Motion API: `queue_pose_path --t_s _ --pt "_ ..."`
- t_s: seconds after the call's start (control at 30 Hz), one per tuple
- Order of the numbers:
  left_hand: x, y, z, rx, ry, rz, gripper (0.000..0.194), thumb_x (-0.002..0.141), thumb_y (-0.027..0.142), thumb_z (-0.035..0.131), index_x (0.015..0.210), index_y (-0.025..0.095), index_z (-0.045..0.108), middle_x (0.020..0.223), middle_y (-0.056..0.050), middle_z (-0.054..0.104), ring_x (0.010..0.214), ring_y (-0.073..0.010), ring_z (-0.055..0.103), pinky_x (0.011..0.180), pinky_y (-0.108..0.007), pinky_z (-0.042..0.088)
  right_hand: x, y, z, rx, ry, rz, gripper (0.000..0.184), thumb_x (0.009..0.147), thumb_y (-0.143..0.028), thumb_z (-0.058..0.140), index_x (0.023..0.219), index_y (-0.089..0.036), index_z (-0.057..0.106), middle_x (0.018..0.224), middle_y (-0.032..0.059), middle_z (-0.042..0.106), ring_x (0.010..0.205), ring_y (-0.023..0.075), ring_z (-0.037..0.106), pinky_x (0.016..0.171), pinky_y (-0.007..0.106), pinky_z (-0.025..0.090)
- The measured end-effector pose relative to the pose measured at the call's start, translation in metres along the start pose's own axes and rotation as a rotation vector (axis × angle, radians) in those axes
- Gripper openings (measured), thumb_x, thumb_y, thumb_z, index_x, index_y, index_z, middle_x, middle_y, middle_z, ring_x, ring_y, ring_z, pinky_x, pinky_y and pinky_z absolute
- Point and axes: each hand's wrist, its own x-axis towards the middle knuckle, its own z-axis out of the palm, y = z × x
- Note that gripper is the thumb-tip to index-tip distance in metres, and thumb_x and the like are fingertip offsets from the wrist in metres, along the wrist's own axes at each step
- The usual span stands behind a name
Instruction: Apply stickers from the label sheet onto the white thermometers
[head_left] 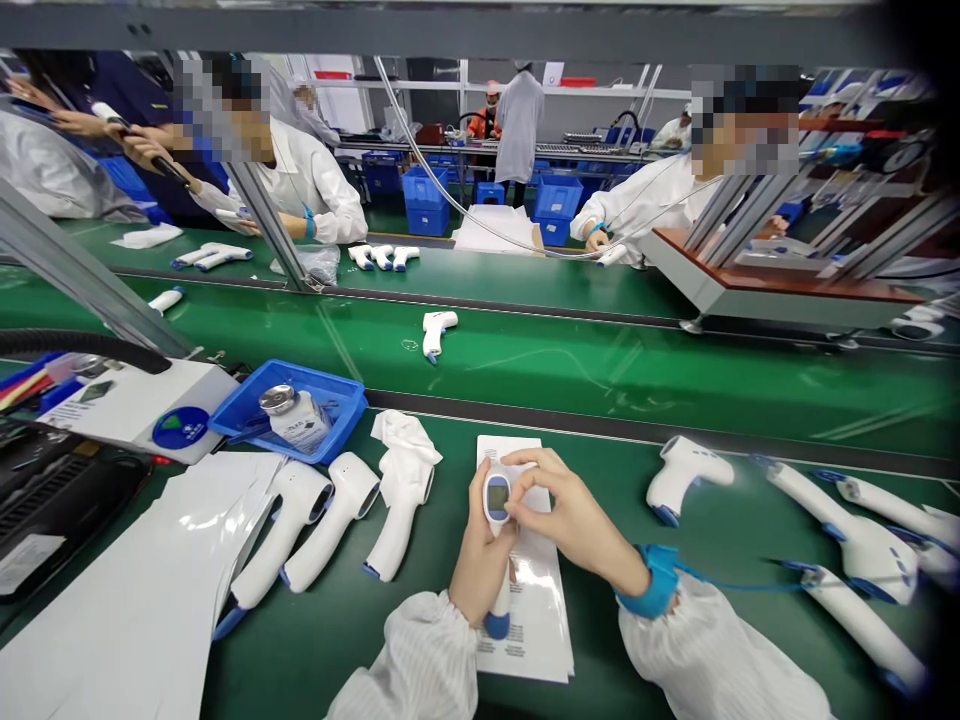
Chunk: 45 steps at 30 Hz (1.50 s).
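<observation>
My left hand (484, 555) is closed round a white infrared thermometer (496, 497), held upright with its small grey display facing me. Its blue-tipped handle end shows below the palm. At the head's right edge, my right hand (566, 505) bends its thumb and fingers against the thermometer; whether a thin piece lies between those fingertips, I cannot tell. Under both hands lies a stack of printed sheets (536, 630). To the left rest several white thermometer bodies (330, 525), with a crumpled white cloth (405, 445) over the nearest one. A blue wrist strap (656, 580) circles my right wrist.
A blue tray (349, 400) holds a metal-capped bottle. Large white sheets (142, 590) cover the left side. More thermometers (847, 520) lie at right. Beyond runs a green conveyor belt (562, 355) carrying another thermometer (438, 332). Co-workers sit opposite; a metal bar crosses overhead.
</observation>
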Motion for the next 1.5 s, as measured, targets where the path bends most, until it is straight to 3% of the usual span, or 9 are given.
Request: queue_pose_path --t_s 0.27,0.43,0.6,0.77,1.0,1.17,1.27,1.37,1.5 --pt "-0.001 0.001 -0.001 0.024 -0.067 -0.069 0.077 0.082 0.017 0.054 0.151 0.030 0.021 0.158 -0.006 0.027 0.115 -0.0269 0.059 0.079 -0.031 0.056 0.016 0.005 0.000 0.092 0.018 0.038 0.009 0.077 -0.016 0.063 0.071 -0.022 0.061 0.100 0.0021 0.071 0.098 0.0193 0.065 0.091 0.034 0.047" --pt "-0.002 0.005 0.001 0.041 -0.044 -0.043 0.078 0.079 0.009 0.051 0.151 0.024 0.024 0.157 -0.006 0.032 0.135 -0.0280 0.042 0.101 -0.034 0.046 0.019 0.002 -0.002 0.093 0.019 0.046 0.008 0.076 -0.016 0.062 0.071 -0.022 0.061 0.095 0.0017 0.071 0.093 0.0189 0.066 0.088 0.033 0.048" --pt "-0.003 0.011 0.003 0.030 -0.032 -0.057 0.079 0.078 0.011 0.052 0.151 0.022 0.026 0.157 -0.007 0.031 0.129 -0.0297 0.047 0.096 -0.033 0.049 0.023 -0.001 -0.009 0.084 -0.037 0.058 0.009 0.076 -0.015 0.062 0.070 -0.021 0.062 0.092 0.0011 0.071 0.090 0.0185 0.066 0.087 0.032 0.048" --pt "-0.004 0.013 0.003 0.034 -0.065 -0.127 0.079 0.081 0.017 0.051 0.152 0.031 0.020 0.158 -0.007 0.026 0.092 -0.0234 0.066 0.064 -0.029 0.054 0.025 -0.001 -0.014 0.069 -0.090 0.058 0.010 0.076 -0.014 0.062 0.070 -0.021 0.063 0.093 0.0007 0.072 0.090 0.0185 0.067 0.085 0.031 0.049" --pt "-0.003 0.003 -0.002 0.058 -0.150 -0.110 0.076 0.085 0.019 0.047 0.150 0.041 0.014 0.160 -0.005 0.018 0.053 -0.0057 0.052 0.042 -0.024 0.046 0.029 -0.003 -0.015 0.051 -0.140 0.026 0.012 0.074 -0.010 0.063 0.070 -0.021 0.064 0.097 0.0010 0.072 0.094 0.0181 0.067 0.087 0.030 0.048" --pt "-0.001 -0.003 -0.004 0.104 -0.154 -0.072 0.075 0.085 0.017 0.045 0.150 0.039 0.013 0.160 -0.002 0.019 0.097 -0.0218 0.065 0.064 -0.031 0.057 0.030 -0.004 -0.016 0.022 -0.142 0.036 0.013 0.073 -0.009 0.063 0.069 -0.021 0.064 0.096 0.0001 0.072 0.094 0.0174 0.067 0.087 0.029 0.048" --pt "0.001 -0.006 -0.005 0.158 -0.116 0.024 0.073 0.084 0.012 0.044 0.150 0.032 0.020 0.159 0.000 0.022 0.139 -0.0266 0.035 0.107 -0.040 0.041 0.030 -0.005 -0.016 0.007 -0.141 0.053 0.013 0.074 -0.009 0.063 0.069 -0.021 0.064 0.096 0.0002 0.072 0.093 0.0177 0.068 0.086 0.029 0.048" --pt "0.001 -0.006 -0.005 0.175 -0.102 0.043 0.074 0.082 0.011 0.045 0.150 0.029 0.023 0.158 -0.001 0.026 0.143 -0.0260 0.028 0.115 -0.043 0.030 0.030 -0.006 -0.016 -0.010 -0.137 0.057 0.013 0.073 -0.010 0.062 0.069 -0.021 0.064 0.096 0.0004 0.072 0.093 0.0180 0.068 0.086 0.029 0.048" --pt "-0.002 -0.001 -0.005 0.143 -0.117 0.017 0.073 0.084 0.017 0.046 0.151 0.031 0.021 0.153 -0.005 0.035 0.129 -0.0279 0.047 0.103 -0.044 0.045 0.030 -0.006 -0.015 -0.010 -0.133 0.051 0.014 0.073 -0.009 0.062 0.068 -0.022 0.063 0.095 0.0000 0.073 0.092 0.0180 0.068 0.085 0.030 0.048"
